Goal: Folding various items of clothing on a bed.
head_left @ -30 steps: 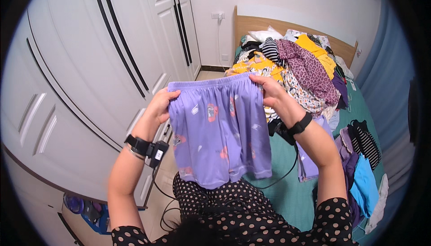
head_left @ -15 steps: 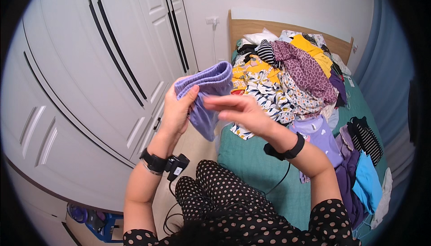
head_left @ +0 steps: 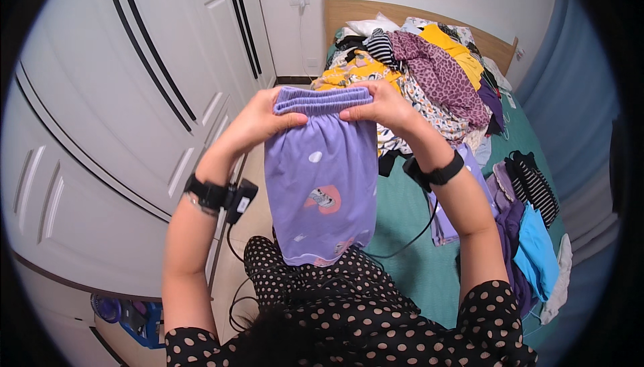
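Purple pyjama bottoms [head_left: 322, 172] hang in front of me from their gathered elastic waistband, with white spots and a pink printed patch on the cloth. My left hand [head_left: 272, 115] is closed on the waistband's left end, thumb on the near side. At the right end my right hand [head_left: 379, 109] pinches the band the same way. Fingers behind the cloth are partly hidden. The lower hem hangs just above my dotted trousers [head_left: 268, 273]. Whether the legs are folded together I cannot tell.
On the green-covered bed [head_left: 416, 286], a large heap of clothes [head_left: 436, 72] lies toward the headboard. Along its right side are a purple top [head_left: 446, 223], a bright blue garment [head_left: 537, 253] and striped clothing [head_left: 533, 186]. White wardrobes [head_left: 100, 166] line the left. Cables trail from my wrist straps.
My right hand has come onto the waistband, which only my left hand held before. The pyjama bottoms now hang spread flat, facing me, instead of bunched and side-on.
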Tool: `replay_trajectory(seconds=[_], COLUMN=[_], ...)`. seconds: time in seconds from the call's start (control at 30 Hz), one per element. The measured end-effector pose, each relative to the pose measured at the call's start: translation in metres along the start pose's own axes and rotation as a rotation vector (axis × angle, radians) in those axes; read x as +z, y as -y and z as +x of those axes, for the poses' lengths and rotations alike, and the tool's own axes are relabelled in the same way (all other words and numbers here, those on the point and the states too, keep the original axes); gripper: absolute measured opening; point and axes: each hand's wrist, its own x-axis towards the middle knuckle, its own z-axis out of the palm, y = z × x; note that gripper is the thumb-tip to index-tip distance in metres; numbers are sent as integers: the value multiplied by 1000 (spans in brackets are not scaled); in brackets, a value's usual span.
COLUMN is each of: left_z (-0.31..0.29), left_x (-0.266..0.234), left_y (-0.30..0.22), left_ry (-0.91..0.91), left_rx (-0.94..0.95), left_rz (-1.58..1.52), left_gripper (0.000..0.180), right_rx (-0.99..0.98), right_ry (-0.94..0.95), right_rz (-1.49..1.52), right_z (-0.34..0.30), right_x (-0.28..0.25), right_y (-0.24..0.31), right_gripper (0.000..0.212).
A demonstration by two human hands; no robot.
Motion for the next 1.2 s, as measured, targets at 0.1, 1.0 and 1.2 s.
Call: replay_trajectory(seconds=[0.1,1.0,1.2], left_z=[24,-110,-56], left_x=[1,206,172], left_y=[10,234,237], left_ry=[36,655,752], left_rx=[4,200,16], left_rz=[-18,414,103], left_gripper=[34,43,20], right_rx=[-48,188,195], right_ry=[-48,111,103], right_rz=[-93,-561,-551], right_z=[11,-230,-188], right_x=[-13,49,2], right_y=[-8,-200,-195], right_gripper=[29,28,37])
